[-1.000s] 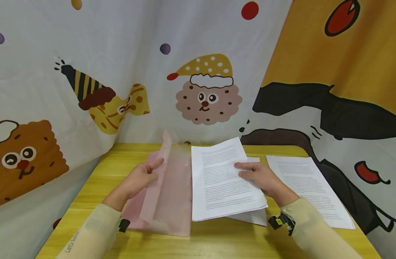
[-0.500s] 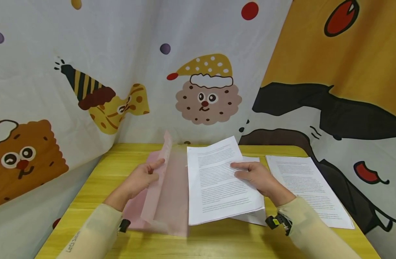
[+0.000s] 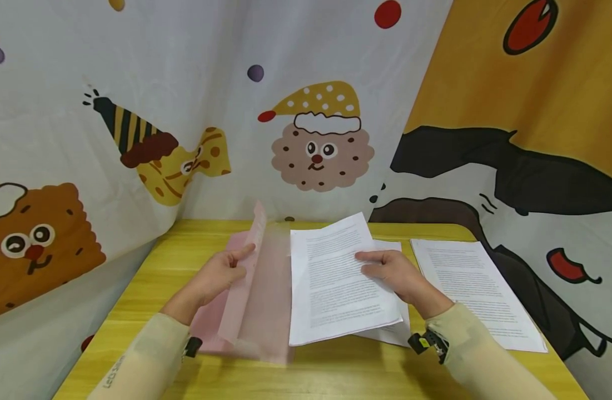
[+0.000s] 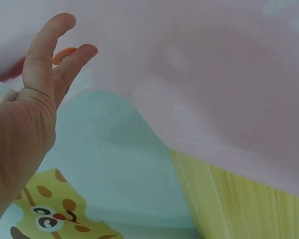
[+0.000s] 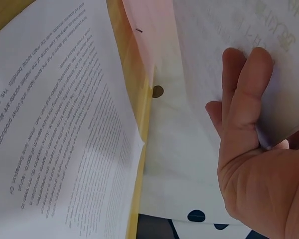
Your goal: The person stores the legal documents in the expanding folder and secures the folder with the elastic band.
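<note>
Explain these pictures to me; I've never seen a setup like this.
There is no machine here: a person works with two bare hands. The wide view comes from the head, looking forward and down; the two close-ups come from the left and right wrists.

On the yellow table lie a pink folder, some paper partly hidden in the middle, and printed pages at the right. The left hand holds the folder's cover raised; the right hand holds printed sheets beside it.

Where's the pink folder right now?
In the head view, the pink folder lies left of centre on the table, left hand at its raised flap, printed sheets to its right.
</note>
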`<state>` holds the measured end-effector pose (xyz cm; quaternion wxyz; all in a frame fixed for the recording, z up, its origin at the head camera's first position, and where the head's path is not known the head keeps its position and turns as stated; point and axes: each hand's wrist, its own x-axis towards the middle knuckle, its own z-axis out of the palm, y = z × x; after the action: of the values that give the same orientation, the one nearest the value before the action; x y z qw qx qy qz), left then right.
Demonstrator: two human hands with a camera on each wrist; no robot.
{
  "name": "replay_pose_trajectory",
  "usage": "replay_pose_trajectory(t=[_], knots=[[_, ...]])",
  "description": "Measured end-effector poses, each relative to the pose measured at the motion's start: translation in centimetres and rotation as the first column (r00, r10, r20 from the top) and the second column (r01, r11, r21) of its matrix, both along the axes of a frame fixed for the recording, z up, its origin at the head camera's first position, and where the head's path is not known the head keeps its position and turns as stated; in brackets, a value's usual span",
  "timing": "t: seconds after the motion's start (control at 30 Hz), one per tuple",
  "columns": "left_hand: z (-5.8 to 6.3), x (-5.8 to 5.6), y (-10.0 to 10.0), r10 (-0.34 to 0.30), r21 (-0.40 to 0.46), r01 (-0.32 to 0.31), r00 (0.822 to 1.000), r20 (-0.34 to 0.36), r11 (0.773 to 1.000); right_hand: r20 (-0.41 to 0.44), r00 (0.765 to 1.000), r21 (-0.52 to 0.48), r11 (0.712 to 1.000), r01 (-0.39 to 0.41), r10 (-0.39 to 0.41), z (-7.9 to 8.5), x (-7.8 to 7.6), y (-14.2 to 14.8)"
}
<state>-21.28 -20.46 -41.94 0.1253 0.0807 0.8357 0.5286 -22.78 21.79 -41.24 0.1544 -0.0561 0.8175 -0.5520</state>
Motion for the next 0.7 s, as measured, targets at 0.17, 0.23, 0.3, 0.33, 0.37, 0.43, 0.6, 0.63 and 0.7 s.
replay_pose_trajectory(t=[0.17,0.23,0.3,0.33,0.37,0.43,0.6,0.63,0.7], knots=[[0.1,0.0,0.3,0.004,-0.006,-0.004,1.000,0.002,1.000,-0.044,0.998,0.038,0.999,-0.035,0.036,0.1,0.0,-0.4],[0.1,0.0,0.4,0.003,-0.013,-0.003,1.000,0.000,1.000,-0.053,0.998,0.044,0.998,-0.040,0.043,0.0,0.0,-0.8],[0.1,0.0,0.5,-0.002,-0.016,0.002,1.000,-0.007,1.000,-0.048,0.998,0.033,0.998,-0.045,0.046,0.0,-0.1,-1.1],[0.1,0.0,0.5,-0.006,-0.016,0.006,1.000,-0.011,1.000,-0.044,0.998,0.027,0.999,-0.044,0.046,0.0,-0.1,-1.3],[0.0,0.0,0.6,-0.012,-0.018,0.012,1.000,-0.014,1.000,-0.041,0.998,0.023,0.999,-0.044,0.045,0.0,-0.2,-1.5],[-0.1,0.0,0.7,-0.021,-0.021,0.020,1.000,-0.020,1.000,-0.041,0.998,0.018,0.999,-0.044,0.044,-0.1,-0.2,-1.9],[-0.2,0.0,1.1,-0.022,-0.043,0.021,0.999,-0.036,0.999,-0.062,0.997,-0.023,0.999,-0.046,0.044,-0.3,-0.3,-2.7],[-0.2,0.0,1.1,-0.021,-0.049,0.019,0.999,-0.039,0.999,-0.068,0.997,-0.031,0.999,-0.039,0.037,-0.3,-0.3,-2.9],[-0.2,-0.1,1.2,-0.022,-0.056,0.019,0.999,-0.045,0.998,-0.087,0.996,-0.039,0.999,-0.031,0.028,-0.5,-0.4,-3.1]])
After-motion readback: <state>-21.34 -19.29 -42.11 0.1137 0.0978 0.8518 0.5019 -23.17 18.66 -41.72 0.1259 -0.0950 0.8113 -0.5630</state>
